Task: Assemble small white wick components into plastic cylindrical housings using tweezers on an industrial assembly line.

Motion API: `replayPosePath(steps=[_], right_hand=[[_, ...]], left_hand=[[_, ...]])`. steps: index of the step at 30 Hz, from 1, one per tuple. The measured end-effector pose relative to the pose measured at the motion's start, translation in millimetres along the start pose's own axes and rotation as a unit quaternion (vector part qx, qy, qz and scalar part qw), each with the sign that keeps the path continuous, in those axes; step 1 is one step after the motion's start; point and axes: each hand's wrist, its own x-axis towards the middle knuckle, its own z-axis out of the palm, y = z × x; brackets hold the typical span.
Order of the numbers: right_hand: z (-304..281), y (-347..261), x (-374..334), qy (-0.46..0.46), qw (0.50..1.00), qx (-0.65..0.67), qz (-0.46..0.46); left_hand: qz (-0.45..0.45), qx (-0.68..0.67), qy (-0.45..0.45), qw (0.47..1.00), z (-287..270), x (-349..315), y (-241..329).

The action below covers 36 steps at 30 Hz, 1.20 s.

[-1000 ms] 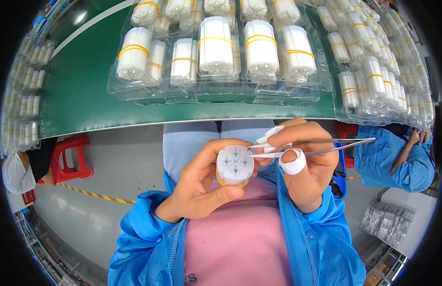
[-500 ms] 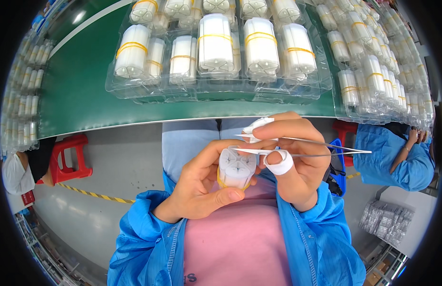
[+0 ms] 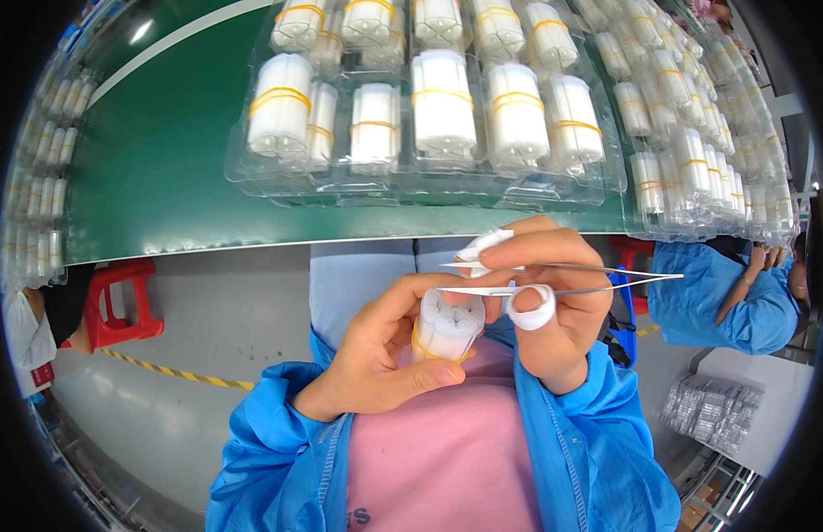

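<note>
My left hand point(image 3: 367, 368) is wrapped round a bundle of white translucent tubes point(image 3: 445, 335) with a yellow rubber band about it. The bundle's end faces up toward me. Held in my right hand point(image 3: 567, 301) is a pair of metal tweezers point(image 3: 644, 277), lying crosswise with the tips pointing left over the bundle's upper rim. The tips stand apart. White wraps cover the thumb and a finger of that hand. Whether the tweezers touch the tubes I cannot tell.
A clear plastic tray point(image 3: 287, 184) of similar banded bundles stands on the green table point(image 3: 154, 195). More filled trays point(image 3: 646, 199) are stacked at the right. Red stools point(image 3: 119, 306) flank me. A person in a blue coat point(image 3: 717, 297) sits at the right.
The view has shifted a little, so the tray appears lower and farther right. My hands keep their grips; the bundle's end is slightly more turned and lower in view.
</note>
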Motion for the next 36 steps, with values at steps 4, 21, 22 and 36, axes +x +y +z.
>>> replayPosePath(steps=[4,21,22,36], right_hand=[[3.9,-6.3,6.4,-0.022,1.0,0.02,-0.01],[58.1,-19.0,29.6,0.054,0.997,0.062,-0.002],[56.3,-18.0,29.4,0.046,0.997,0.063,-0.01],[24.5,-15.6,21.4,0.038,0.997,0.053,-0.047]], left_hand=[[0.02,0.036,0.003,0.999,-14.4,-5.7,12.1],[0.244,0.257,0.045,0.934,-59.6,-7.5,43.0],[0.244,0.255,0.047,0.934,-59.5,-8.0,43.9],[0.268,0.297,0.046,0.916,-42.9,1.0,41.3]])
